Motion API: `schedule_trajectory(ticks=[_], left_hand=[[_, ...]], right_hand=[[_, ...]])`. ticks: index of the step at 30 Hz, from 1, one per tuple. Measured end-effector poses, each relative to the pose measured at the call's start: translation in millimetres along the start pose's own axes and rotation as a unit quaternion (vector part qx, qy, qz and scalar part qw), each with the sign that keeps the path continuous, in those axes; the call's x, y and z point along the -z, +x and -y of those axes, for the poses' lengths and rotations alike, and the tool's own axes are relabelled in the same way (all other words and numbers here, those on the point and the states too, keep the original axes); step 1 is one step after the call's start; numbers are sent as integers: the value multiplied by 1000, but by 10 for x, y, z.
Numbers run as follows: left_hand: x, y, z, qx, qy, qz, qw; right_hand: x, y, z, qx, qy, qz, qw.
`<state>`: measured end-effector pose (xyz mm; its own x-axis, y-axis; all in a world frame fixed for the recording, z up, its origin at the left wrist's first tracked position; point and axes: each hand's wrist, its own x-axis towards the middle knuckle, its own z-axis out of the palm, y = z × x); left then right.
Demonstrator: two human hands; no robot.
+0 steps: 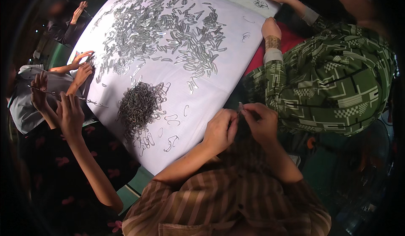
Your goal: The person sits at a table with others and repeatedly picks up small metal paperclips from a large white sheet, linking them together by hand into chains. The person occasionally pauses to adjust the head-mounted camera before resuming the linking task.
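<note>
Both forearms entered from lower edge, bare below striped sleeves, angled upward and converging. Left hand (pixel 219 130) curled, knuckles up, thumb side turned toward right. Right hand (pixel 262 124) opposite, fingers bent inward, back of hand facing up. Fingertips of both hands met at one spot, pinched tight in close grip. Wrists slightly flexed; elbows spread apart, hands nearly touching at centre.

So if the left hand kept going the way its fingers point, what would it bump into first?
The left hand points right, so it would meet the right hand almost at once; they pinch a small metal clip together. Beyond that sits a person's green patterned sleeve, though depth is unclear.
</note>
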<state>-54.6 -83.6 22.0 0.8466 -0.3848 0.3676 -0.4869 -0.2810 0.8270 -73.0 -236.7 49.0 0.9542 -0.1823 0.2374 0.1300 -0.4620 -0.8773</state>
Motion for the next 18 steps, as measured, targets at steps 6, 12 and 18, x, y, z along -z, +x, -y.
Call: schedule_trajectory(ticks=[6, 12, 18], left_hand=[[-4, -1, 16, -15, 36, -8, 999], [146, -44, -2, 11, 42, 41, 998], [836, -60, 272, 68, 313, 75, 944]], right_hand=[[-11, -35, 95, 36, -17, 1, 999], [-46, -81, 36, 76, -36, 19, 996], [-74, -110, -4, 67, -9, 31, 997]])
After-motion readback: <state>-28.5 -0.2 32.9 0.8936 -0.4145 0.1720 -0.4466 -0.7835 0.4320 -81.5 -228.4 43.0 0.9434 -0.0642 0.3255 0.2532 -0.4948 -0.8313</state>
